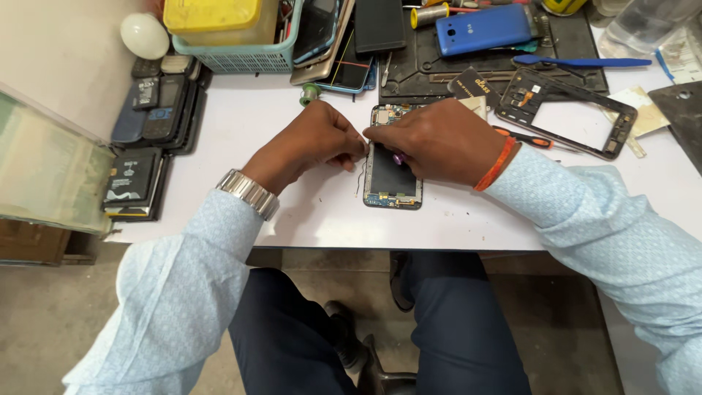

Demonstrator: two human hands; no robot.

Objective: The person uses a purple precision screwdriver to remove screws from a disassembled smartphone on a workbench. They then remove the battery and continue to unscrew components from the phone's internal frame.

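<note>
An opened phone is lying flat on the white table, near its front edge. The right hand is curling over it, pinching a small purple tool. The left hand is closing into a loose fist at the phone's left edge, fingertips meeting the right hand's; whether it is holding anything cannot be told. A black frame is lying well to the right.

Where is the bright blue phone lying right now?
In the head view, the bright blue phone lies at the far edge of the white table, on a black work mat, right of the teal plastic basket.
</note>
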